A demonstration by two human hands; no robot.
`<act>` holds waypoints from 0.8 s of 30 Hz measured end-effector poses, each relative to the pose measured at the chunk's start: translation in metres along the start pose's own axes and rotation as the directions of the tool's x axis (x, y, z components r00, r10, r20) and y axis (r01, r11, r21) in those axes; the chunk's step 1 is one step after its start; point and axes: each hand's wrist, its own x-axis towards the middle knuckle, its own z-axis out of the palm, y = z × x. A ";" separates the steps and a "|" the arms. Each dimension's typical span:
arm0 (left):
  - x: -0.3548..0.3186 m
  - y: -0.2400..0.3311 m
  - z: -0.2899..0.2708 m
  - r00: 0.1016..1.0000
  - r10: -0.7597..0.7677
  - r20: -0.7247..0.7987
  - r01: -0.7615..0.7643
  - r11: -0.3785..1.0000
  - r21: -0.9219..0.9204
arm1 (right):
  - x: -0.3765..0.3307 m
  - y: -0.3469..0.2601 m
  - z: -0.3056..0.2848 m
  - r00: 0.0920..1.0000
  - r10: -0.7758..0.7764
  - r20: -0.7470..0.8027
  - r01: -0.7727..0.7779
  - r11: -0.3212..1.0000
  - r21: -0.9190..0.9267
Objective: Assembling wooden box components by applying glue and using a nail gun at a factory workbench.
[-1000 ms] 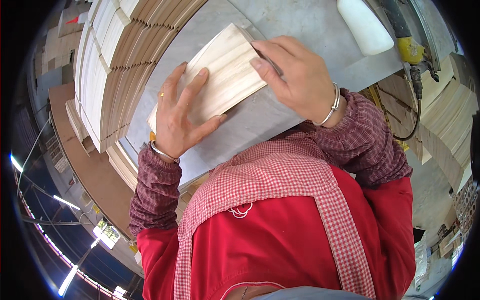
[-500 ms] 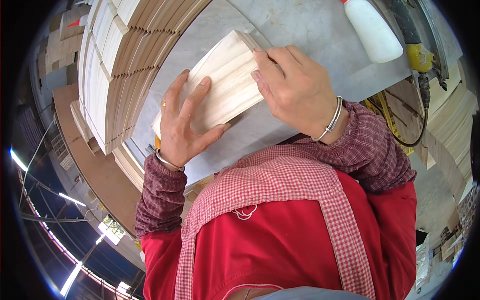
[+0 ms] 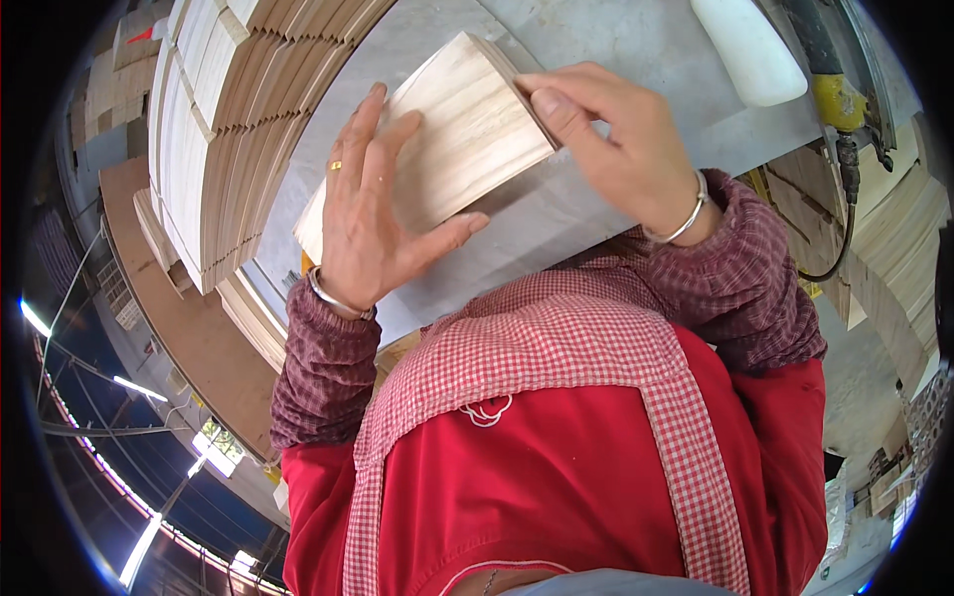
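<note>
On the grey tabletop [image 3: 586,199] lies a pale, box-like wooden piece [image 3: 462,139], its grain running lengthwise and its right side edge darker. My left hand [image 3: 373,219] rests on its left part with fingers spread and the thumb stretched along the near edge. At the right edge of the wood, my right hand [image 3: 626,139] has thumb and index finger pinched together against the side. The other right fingers are curled and partly hidden, as is the underside of the wood.
Tall stacks of pale grooved boards [image 3: 234,129] stand close on the left, beside a brown board edge [image 3: 189,328]. A white bottle [image 3: 750,50] lies at the far right, near a black and yellow tool [image 3: 838,99] with a hose. More boards [image 3: 899,248] sit at the right.
The wooden piece has shifted slightly away and to the right. My right hand has slid outward along its edge, thumb and index finger drawing together. The left hand stays spread on the wood.
</note>
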 end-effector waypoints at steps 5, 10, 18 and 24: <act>0.006 0.000 0.008 0.999 -0.025 -0.033 0.025 1.000 -0.001 | -0.012 0.009 -0.007 0.983 0.167 0.073 -0.181 0.941 0.285; 0.008 0.002 0.012 0.998 -0.009 -0.065 0.009 1.000 0.005 | -0.025 0.004 -0.005 0.996 0.086 0.003 -0.084 0.962 0.259; 0.009 0.002 0.015 0.994 0.029 -0.109 -0.028 1.000 0.007 | -0.033 -0.003 0.003 0.991 -0.078 -0.111 0.089 0.991 0.097; 0.008 0.000 0.019 0.985 0.073 -0.158 -0.064 0.996 0.061 | -0.035 -0.004 0.004 0.990 -0.093 -0.105 0.098 0.994 0.043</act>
